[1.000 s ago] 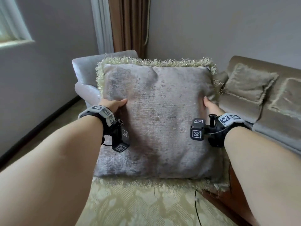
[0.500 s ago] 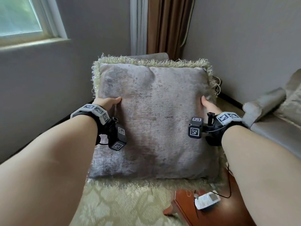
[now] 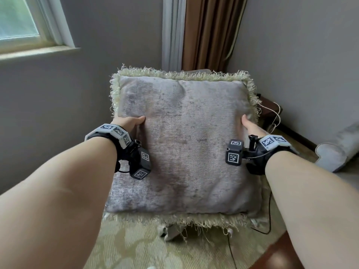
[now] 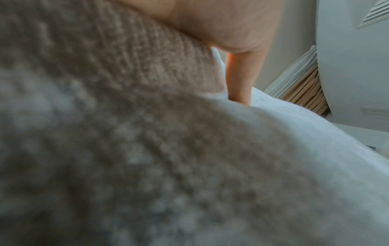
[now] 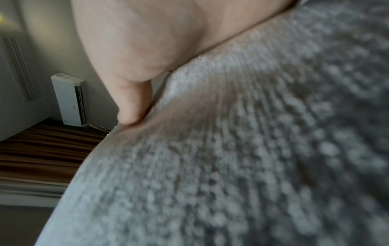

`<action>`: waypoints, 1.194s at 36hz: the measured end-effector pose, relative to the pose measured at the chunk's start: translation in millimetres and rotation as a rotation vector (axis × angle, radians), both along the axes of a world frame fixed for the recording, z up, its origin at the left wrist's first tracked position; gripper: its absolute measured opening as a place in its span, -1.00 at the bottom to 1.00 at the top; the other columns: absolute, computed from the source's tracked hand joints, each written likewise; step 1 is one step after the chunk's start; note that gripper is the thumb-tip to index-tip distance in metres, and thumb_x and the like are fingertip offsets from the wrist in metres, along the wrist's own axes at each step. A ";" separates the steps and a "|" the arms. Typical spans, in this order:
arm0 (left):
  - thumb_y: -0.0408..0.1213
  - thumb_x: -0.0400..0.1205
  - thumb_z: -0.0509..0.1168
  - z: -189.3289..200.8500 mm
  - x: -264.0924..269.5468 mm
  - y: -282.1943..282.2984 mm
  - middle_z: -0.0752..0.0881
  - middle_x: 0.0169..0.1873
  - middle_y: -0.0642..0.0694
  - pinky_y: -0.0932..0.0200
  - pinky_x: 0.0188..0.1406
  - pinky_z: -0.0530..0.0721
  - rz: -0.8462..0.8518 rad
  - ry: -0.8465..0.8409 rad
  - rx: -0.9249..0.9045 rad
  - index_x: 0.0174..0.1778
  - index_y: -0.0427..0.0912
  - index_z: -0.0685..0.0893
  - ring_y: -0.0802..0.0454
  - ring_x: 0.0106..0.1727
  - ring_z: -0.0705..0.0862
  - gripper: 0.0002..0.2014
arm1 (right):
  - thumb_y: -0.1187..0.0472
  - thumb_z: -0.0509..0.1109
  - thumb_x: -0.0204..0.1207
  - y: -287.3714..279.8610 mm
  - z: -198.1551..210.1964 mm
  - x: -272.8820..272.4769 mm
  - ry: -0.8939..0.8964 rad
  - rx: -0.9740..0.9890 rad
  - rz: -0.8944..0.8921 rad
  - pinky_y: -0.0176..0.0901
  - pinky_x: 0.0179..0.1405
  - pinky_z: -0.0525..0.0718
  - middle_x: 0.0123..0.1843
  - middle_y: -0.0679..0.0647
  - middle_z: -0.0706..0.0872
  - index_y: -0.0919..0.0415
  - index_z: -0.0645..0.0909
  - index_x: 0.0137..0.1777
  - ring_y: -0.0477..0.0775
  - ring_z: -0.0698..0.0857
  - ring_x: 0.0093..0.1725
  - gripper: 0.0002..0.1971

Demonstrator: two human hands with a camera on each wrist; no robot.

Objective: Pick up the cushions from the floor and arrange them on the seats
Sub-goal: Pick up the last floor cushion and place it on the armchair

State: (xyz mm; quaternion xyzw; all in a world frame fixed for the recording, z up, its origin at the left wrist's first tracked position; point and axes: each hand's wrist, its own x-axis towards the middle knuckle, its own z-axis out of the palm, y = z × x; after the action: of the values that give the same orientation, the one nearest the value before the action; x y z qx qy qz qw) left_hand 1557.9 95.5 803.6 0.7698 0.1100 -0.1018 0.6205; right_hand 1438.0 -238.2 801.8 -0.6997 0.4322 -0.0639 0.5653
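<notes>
Cushion [image 3: 182,146], gripped at its side edges by the left hand [image 3: 128,122] and right hand [image 3: 249,126], stays held upright off the floor while the view has swung away from the sofa [image 3: 338,148] toward the corner armchair [image 3: 196,71], probably its destination.
</notes>
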 end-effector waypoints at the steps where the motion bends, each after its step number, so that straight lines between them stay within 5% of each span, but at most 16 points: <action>1: -0.09 0.40 0.55 1.7 14.8 -3.7 0.67 0.22 -0.05 0.12 -0.01 0.56 -0.004 -0.011 0.003 0.46 -0.15 0.50 -0.08 0.05 0.66 -0.29 | -0.69 0.31 -0.17 -11.4 -3.9 14.2 0.019 0.031 0.015 0.12 0.45 0.46 0.50 0.08 0.48 0.10 0.29 0.58 0.25 0.59 0.36 0.32; 3: -0.06 0.37 0.57 7.0 40.0 -11.8 0.69 0.19 -0.05 0.13 0.01 0.59 -0.014 -0.012 0.003 0.40 -0.14 0.56 -0.08 0.05 0.68 -0.32 | -0.72 0.29 -0.41 -21.2 -2.3 32.8 0.042 0.038 0.024 0.15 0.45 0.46 0.50 0.09 0.47 0.09 0.25 0.60 0.27 0.60 0.34 0.49; 7: 0.29 -0.12 0.61 -14.7 112.6 -20.5 0.74 0.16 0.01 -0.07 0.21 0.68 -0.001 0.003 0.054 0.33 0.05 0.61 -0.12 0.09 0.75 0.02 | -0.61 0.15 0.21 -16.3 12.6 65.6 0.033 -0.109 0.019 0.09 0.52 0.36 0.56 0.21 0.40 0.17 0.28 0.58 0.28 0.50 0.44 0.09; 9: 0.37 -0.35 0.58 -31.4 150.8 -28.4 0.76 0.13 0.06 -0.06 0.22 0.68 0.005 -0.001 0.065 0.28 0.14 0.64 -0.08 0.08 0.76 0.15 | -0.67 0.17 0.05 -23.8 14.0 82.1 0.033 -0.100 0.016 0.13 0.51 0.39 0.55 0.19 0.43 0.17 0.30 0.58 0.27 0.52 0.42 0.20; 12: 0.23 -0.11 0.62 -13.4 148.7 -46.9 0.74 0.15 0.01 -0.03 0.25 0.67 -0.005 -0.009 0.032 0.32 0.04 0.64 -0.08 0.12 0.74 -0.01 | -0.76 0.17 -0.26 -45.5 10.2 110.4 0.041 -0.105 0.021 0.16 0.49 0.40 0.53 0.15 0.46 0.12 0.32 0.56 0.26 0.54 0.41 0.39; 15: 0.17 0.04 0.59 -3.2 152.1 -66.9 0.71 0.20 -0.05 -0.04 0.29 0.65 -0.008 0.026 0.043 0.35 -0.08 0.62 -0.12 0.17 0.71 -0.08 | -0.69 0.13 -0.04 -61.4 14.8 134.9 0.078 -0.137 0.032 0.19 0.55 0.30 0.63 0.16 0.28 0.09 0.18 0.63 0.26 0.39 0.54 0.27; 20: -0.02 0.40 0.54 -7.3 182.5 -109.6 0.65 0.31 -0.10 0.06 0.32 0.57 0.019 0.013 0.005 0.48 -0.21 0.49 -0.14 0.29 0.65 -0.25 | -0.60 0.13 0.23 -110.2 9.9 186.6 0.088 -0.135 0.115 0.03 0.53 0.29 0.61 0.16 0.32 0.16 0.21 0.62 0.20 0.41 0.52 0.09; 24: -0.04 0.41 0.54 -20.6 207.4 -154.2 0.67 0.31 -0.11 0.05 0.34 0.58 0.061 0.003 0.007 0.48 -0.18 0.50 -0.13 0.28 0.66 -0.27 | -0.78 0.08 -0.22 -163.6 2.4 233.0 0.135 -0.170 0.208 0.14 0.55 0.27 0.62 0.15 0.31 0.10 0.21 0.63 0.24 0.39 0.53 0.41; 29: -0.08 0.45 0.52 -39.4 233.7 -212.6 0.60 0.39 -0.09 0.24 0.27 0.46 0.199 -0.001 0.010 0.52 -0.21 0.44 -0.11 0.39 0.59 -0.27 | -0.66 0.06 0.10 -229.1 -8.5 294.1 0.173 -0.261 0.355 0.09 0.57 0.24 0.62 0.17 0.31 0.13 0.26 0.61 0.22 0.36 0.56 0.17; 32: -0.15 0.48 0.51 -47.2 242.8 -247.7 0.62 0.36 -0.14 0.28 0.19 0.44 0.266 -0.018 0.014 0.49 -0.28 0.47 -0.11 0.38 0.60 -0.33 | -0.33 -0.02 0.59 -270.1 -16.2 324.4 0.175 -0.338 0.467 0.04 0.56 0.20 0.64 0.29 0.20 0.06 0.19 0.63 0.28 0.29 0.58 -0.30; 38: -0.03 0.30 0.62 -86.4 272.1 -289.7 0.69 0.27 -0.06 0.09 0.32 0.56 0.285 0.019 0.002 0.45 -0.21 0.52 -0.05 0.22 0.68 -0.19 | -0.41 0.13 0.47 -321.3 -43.6 381.8 0.222 -0.318 0.516 -0.05 0.38 0.38 0.55 0.24 0.39 0.36 0.27 0.57 0.21 0.48 0.46 -0.08; 40: -0.21 0.44 0.55 -97.6 282.0 -297.0 0.66 0.24 -0.06 0.19 0.25 0.51 0.286 0.041 0.062 0.45 -0.26 0.50 -0.02 0.20 0.64 -0.34 | -0.44 0.28 0.35 -329.2 -57.4 400.0 0.210 -0.265 0.509 0.01 0.43 0.45 0.51 0.20 0.46 0.33 0.33 0.54 0.22 0.52 0.43 -0.03; 43: -0.33 0.49 0.49 -118.6 299.2 -305.6 0.66 0.28 -0.09 0.15 0.26 0.53 0.294 0.087 0.125 0.42 -0.26 0.48 -0.05 0.23 0.65 -0.42 | -0.10 0.42 0.46 -342.6 -84.7 431.4 0.202 -0.149 0.501 0.01 0.37 0.57 0.43 0.23 0.57 0.29 0.48 0.43 0.26 0.59 0.38 -0.36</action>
State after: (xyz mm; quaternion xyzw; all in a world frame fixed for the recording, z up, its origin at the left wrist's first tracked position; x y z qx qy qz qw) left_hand 1857.1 -210.1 685.0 0.7775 0.2543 -0.0360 0.5740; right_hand 1869.4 -580.8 717.2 -0.8272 0.2941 0.1166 0.4645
